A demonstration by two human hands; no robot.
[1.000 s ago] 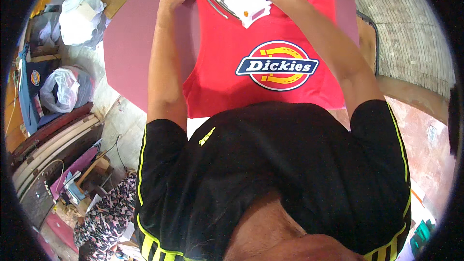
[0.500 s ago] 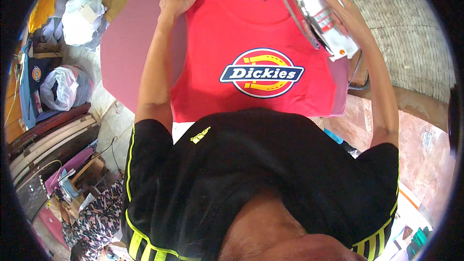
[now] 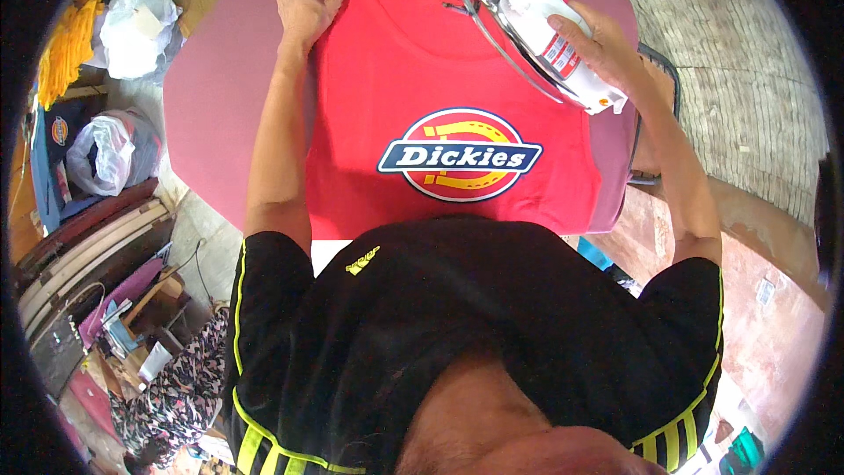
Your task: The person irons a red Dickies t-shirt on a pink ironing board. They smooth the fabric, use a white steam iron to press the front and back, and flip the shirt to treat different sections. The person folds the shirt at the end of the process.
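Fabric of a red T-shirt (image 3: 413,79) is spread flat over a mauve padded worktop (image 3: 211,97), the neckline at the far edge and the hem near the person's body. A round emblem in blue, red and yellow (image 3: 460,155) is printed on the middle of the chest. The left hand (image 3: 308,2) is laid on the shirt's far left shoulder, where the cloth is pinched between thumb and fingers at the corner. A white iron with a shiny metal soleplate (image 3: 541,31) is gripped by the right hand (image 3: 607,44), the fingers being closed round its body. The iron is held tilted on its side above the right shoulder of the shirt, with the soleplate turned toward the left hand; whether its edge touches the cloth cannot be told. A dark metal frame (image 3: 655,114) is seen just beyond the worktop's right edge. White plastic bags (image 3: 132,18) and stacked garments (image 3: 66,53) are seen on the floor at the left, well apart from the worktop.
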